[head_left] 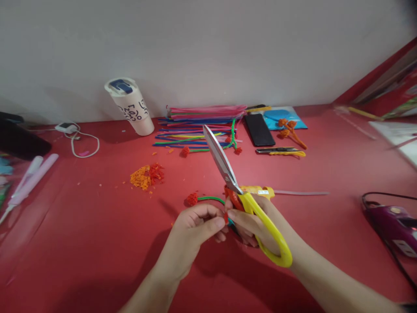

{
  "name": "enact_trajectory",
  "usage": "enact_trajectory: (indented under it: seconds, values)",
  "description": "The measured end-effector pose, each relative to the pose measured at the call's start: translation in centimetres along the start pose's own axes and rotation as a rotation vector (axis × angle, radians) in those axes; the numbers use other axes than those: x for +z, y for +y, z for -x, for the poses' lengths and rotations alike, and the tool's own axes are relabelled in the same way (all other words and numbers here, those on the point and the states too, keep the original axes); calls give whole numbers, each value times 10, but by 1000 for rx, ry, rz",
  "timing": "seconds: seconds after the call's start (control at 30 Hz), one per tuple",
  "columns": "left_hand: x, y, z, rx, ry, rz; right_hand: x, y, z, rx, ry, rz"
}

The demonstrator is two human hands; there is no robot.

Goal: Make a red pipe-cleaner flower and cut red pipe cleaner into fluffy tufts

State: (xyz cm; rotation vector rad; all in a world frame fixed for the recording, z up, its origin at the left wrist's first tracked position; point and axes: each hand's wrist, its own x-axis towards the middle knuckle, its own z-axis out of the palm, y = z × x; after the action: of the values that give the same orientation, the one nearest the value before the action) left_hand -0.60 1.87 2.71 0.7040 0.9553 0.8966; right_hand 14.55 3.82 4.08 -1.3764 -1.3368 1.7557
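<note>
Pinching the red bit (226,218) between both hands' fingertips calls for a light touch — left hand (195,224) with thumb and finger narrowed on it, right hand (254,221) meeting it, scissors (249,203) tucked in its grip — best keep the blades (221,161) tipped away.

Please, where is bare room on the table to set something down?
Bare room: left of the left grip, nearer than the orange-red scraps; also right of the yellow-handled tool, beyond the pale rod. Crowded: the back middle, with pipe cleaners, phone and orange flowers.
</note>
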Motion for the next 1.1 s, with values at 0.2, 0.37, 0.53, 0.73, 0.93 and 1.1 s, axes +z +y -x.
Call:
enact_trajectory:
  seconds: [0.2,0.37,0.53,0.73,0.93,1.1]
  values:
    - [2,0,-1,-28,37,-16,-3,2,1,28,1,59]
    - [4,-1,-3,-45,83,-8,-5,-2,0,-30,-53,88]
    - [7,1,-2,26,179,-93,0,-3,-4,-74,27,123]
    - [6,2,-1,39,203,-54,-3,-4,-1,-155,64,253]
    - [1,3,-2,157,279,128,-22,15,25,-300,93,827]
    - [0,2,-3,238,289,156,-29,40,41,-322,32,1135]
